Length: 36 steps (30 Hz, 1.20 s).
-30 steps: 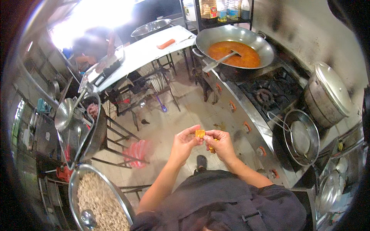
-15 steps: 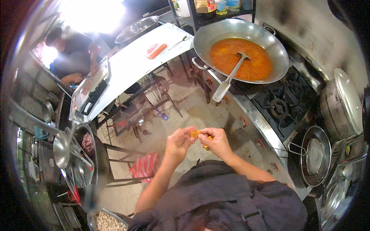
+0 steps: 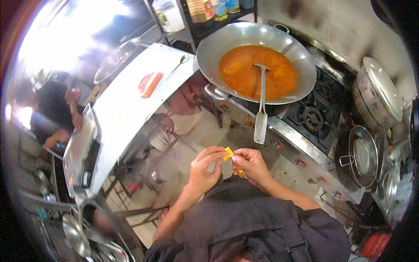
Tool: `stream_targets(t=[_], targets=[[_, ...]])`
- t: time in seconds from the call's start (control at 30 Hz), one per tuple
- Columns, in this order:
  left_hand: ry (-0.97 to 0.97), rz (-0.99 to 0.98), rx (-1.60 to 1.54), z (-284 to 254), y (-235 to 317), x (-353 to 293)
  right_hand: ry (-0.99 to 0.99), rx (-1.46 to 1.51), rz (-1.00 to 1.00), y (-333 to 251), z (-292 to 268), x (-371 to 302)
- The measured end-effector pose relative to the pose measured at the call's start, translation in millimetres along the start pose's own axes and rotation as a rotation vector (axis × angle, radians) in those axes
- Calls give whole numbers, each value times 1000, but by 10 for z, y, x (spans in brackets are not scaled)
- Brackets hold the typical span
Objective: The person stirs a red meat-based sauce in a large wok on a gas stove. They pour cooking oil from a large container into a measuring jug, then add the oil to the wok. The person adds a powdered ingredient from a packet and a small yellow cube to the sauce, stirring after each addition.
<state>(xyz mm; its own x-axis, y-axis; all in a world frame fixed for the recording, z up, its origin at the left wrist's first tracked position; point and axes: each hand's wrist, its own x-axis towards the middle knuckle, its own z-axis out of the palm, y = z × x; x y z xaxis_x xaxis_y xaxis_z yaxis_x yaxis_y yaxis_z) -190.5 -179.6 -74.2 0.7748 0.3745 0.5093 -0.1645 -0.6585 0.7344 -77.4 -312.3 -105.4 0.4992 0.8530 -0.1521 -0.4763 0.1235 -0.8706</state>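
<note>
In front of my chest, both hands pinch a small yellow-and-orange striped wrapped packet (image 3: 228, 153). My left hand (image 3: 203, 171) grips its left side between thumb and fingertips. My right hand (image 3: 253, 167) holds the packet's right side with thumb and forefinger. A second small yellow piece (image 3: 241, 173) shows under the curled fingers of my right hand. Whatever is inside the wrapper cannot be made out. Beyond my hands, a large steel wok (image 3: 205, 56) holds orange-red liquid (image 3: 244, 78). A metal turner (image 3: 261, 120) leans in it, handle over the rim toward me.
Right of the wok are black gas burners (image 3: 315, 120), a tall lidded pot (image 3: 376, 94) and a wire-handled strainer (image 3: 362, 155). On the white table (image 3: 126, 113) lie a red-and-white package (image 3: 150, 84) and a spoon (image 3: 176, 65). A co-worker (image 3: 56, 107) handles a tray at left.
My view has turned to the right, so the wok and table sit further left. The packet is tilted higher between my fingertips. Both hands keep their pinch.
</note>
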Motion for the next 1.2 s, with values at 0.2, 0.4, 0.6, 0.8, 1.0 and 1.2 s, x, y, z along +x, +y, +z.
stream_targets(t=[0.2,0.4,0.6,0.8,1.0,1.2], targets=[[-92,-386,-621,-371,-372,399,233,-13,-115,77,412,409],[-246,-341,-545,-686,-769,649,368,-74,-155,177,753,732],[-353,-176,-463,-877,-967,778,503,-180,-162,246,1014,892],[-380,124,-312,-889,-1089,851,613,-233,-179,256,1137,859],[-493,-186,-469,-837,-1132,797,676,-315,-190,276,1204,741],[-500,-412,-627,-691,-1059,699,858,-710,-266,298,1135,621]])
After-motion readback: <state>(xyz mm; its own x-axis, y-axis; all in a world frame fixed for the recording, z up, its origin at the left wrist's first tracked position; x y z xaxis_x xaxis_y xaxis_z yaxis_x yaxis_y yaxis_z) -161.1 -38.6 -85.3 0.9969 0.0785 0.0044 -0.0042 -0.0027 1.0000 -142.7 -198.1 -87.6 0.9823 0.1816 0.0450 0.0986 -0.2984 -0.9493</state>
